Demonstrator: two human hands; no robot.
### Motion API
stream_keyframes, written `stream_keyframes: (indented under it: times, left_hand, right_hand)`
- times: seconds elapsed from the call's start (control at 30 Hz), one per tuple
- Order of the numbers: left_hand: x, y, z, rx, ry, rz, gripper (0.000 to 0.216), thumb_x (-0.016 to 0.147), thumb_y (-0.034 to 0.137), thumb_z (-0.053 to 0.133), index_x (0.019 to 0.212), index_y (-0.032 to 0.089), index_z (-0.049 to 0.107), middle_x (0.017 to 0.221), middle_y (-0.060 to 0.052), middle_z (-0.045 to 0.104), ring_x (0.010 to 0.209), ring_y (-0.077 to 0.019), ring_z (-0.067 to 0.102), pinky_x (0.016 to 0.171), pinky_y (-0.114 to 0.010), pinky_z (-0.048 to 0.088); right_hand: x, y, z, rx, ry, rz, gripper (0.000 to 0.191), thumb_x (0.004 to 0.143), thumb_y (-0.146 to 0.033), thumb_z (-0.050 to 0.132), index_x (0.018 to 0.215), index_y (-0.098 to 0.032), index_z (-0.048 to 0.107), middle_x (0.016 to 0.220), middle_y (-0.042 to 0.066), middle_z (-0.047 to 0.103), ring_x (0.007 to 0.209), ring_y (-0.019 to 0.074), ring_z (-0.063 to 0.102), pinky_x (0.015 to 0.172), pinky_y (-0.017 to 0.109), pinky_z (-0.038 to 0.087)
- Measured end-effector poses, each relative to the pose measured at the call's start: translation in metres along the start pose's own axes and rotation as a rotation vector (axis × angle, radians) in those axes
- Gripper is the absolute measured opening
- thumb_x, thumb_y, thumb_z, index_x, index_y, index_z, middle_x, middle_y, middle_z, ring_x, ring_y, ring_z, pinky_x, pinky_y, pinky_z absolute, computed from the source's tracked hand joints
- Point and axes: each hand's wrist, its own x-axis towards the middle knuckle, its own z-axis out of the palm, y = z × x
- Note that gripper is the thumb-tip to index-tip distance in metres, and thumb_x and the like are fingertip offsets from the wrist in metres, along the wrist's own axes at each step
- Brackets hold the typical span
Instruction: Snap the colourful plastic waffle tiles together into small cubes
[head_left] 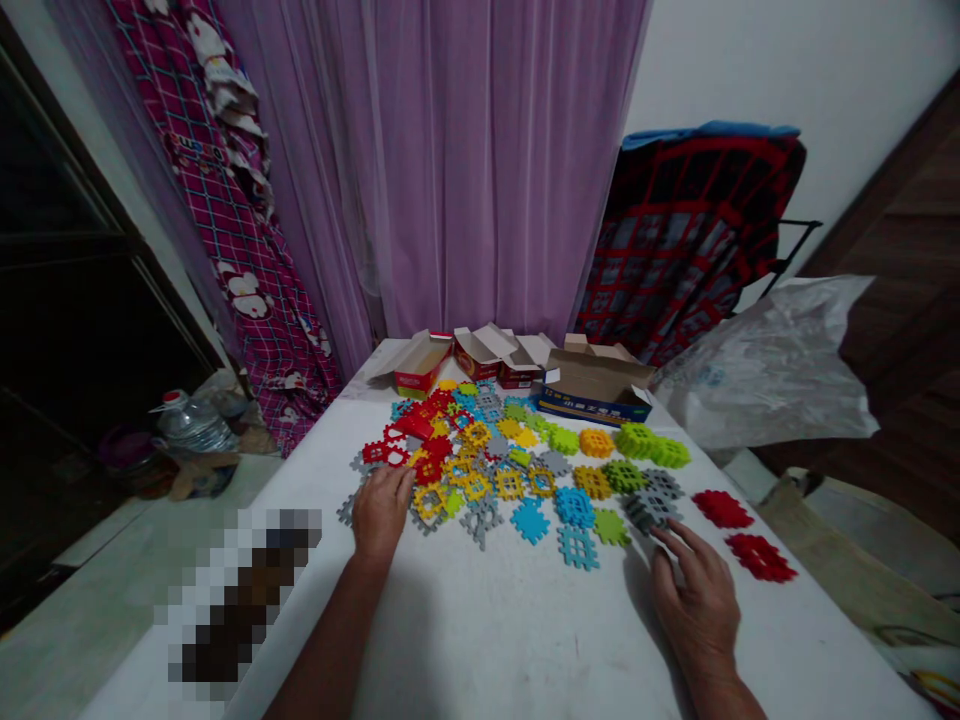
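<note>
A spread of flat plastic interlocking grid tiles [495, 460] in red, yellow, blue, green, orange and grey lies on a white table [510, 640]. My left hand [381, 512] rests palm down at the left edge of the pile, fingers curled over grey and red tiles. Whether it grips one is hidden. My right hand [694, 590] lies flat with fingers stretched out, its fingertips touching a grey tile stack [651, 505]. Two red tile stacks [742, 535] sit just right of that hand. Blue tiles [576, 545] lie between my hands.
Several opened cardboard boxes [592, 385] stand at the table's far edge before a purple curtain [480, 160]. A crumpled plastic bag [765, 370] hangs off the right side. A water bottle [191, 425] sits on a low surface to the left.
</note>
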Motion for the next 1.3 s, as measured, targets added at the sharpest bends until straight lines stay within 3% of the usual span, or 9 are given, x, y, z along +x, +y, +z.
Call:
stream_keyframes:
  times: [0.1,0.23,0.43,0.6,0.7,0.87,1.13,1.3]
  left_hand:
    - [-0.001,0.019,0.011,-0.356,-0.082,-0.147,0.034,0.086,0.047,0.051,0.088,0.022,0.073,0.082,-0.004,0.073,0.072,-0.0187,0.064,0.067,-0.028,0.048]
    - [-0.009,0.053,0.035,-0.681,-0.341,-0.264,0.040,0.075,0.056,0.057,0.077,0.019,0.070,0.059,0.002,0.062,0.054,-0.0136,0.055,0.051,-0.023,0.040]
    - [-0.019,0.096,0.063,-0.699,-0.617,-0.165,0.037,0.071,0.055,0.055,0.070,0.020,0.066,0.058,0.003,0.055,0.056,-0.0134,0.051,0.053,-0.023,0.037]
    - [-0.019,0.114,0.072,-0.720,-0.735,-0.075,0.035,0.073,0.052,0.054,0.073,0.019,0.066,0.061,0.003,0.056,0.058,-0.0131,0.049,0.055,-0.023,0.035]
    - [-0.021,0.117,0.077,-0.725,-0.816,-0.043,0.036,0.074,0.053,0.054,0.069,0.019,0.064,0.058,0.004,0.052,0.057,-0.0127,0.047,0.055,-0.023,0.035]
    - [-0.025,0.120,0.085,-0.742,-0.867,0.009,0.035,0.075,0.052,0.054,0.071,0.019,0.065,0.059,0.003,0.055,0.058,-0.0131,0.049,0.057,-0.023,0.037]
    - [-0.024,0.130,0.085,-0.755,-0.842,-0.004,0.032,0.076,0.048,0.056,0.068,0.019,0.065,0.059,0.003,0.057,0.058,-0.0120,0.051,0.055,-0.022,0.038]
    - [-0.029,0.134,0.079,-0.795,-0.891,-0.135,0.035,0.078,0.049,0.057,0.089,0.019,0.071,0.052,0.005,0.054,0.045,-0.0103,0.047,0.042,-0.020,0.032]
  right_hand:
    - [-0.002,0.001,0.002,0.039,-0.010,0.066,0.023,0.090,-0.029,0.050,0.097,-0.018,0.069,0.106,0.012,0.070,0.096,0.0254,0.064,0.084,0.042,0.050]
    - [-0.005,-0.002,0.006,0.091,-0.072,0.098,0.025,0.089,-0.030,0.048,0.098,-0.019,0.069,0.099,0.011,0.073,0.092,0.0236,0.066,0.082,0.040,0.053]
    - [-0.007,-0.034,0.015,0.294,-0.221,0.019,0.024,0.092,-0.031,0.053,0.109,-0.021,0.067,0.097,0.009,0.074,0.087,0.0214,0.070,0.076,0.036,0.059]
    - [-0.003,-0.060,0.017,0.423,-0.362,-0.052,0.052,0.086,-0.039,0.066,0.134,-0.022,0.054,0.116,0.012,0.070,0.102,0.0248,0.067,0.086,0.041,0.057]
    - [-0.002,-0.064,0.016,0.439,-0.397,-0.066,0.057,0.087,-0.039,0.066,0.140,-0.024,0.049,0.118,0.012,0.068,0.103,0.0249,0.066,0.087,0.042,0.057]
    - [-0.002,-0.064,0.015,0.453,-0.410,-0.055,0.052,0.089,-0.038,0.063,0.138,-0.026,0.051,0.115,0.011,0.069,0.101,0.0235,0.065,0.087,0.042,0.056]
    - [0.002,-0.066,0.013,0.447,-0.401,-0.025,0.032,0.088,-0.038,0.064,0.117,-0.024,0.064,0.103,0.009,0.071,0.094,0.0229,0.066,0.081,0.039,0.055]
    - [0.002,-0.067,0.012,0.381,-0.315,0.048,0.027,0.087,-0.039,0.063,0.108,-0.022,0.064,0.098,0.009,0.071,0.090,0.0229,0.065,0.079,0.039,0.054]
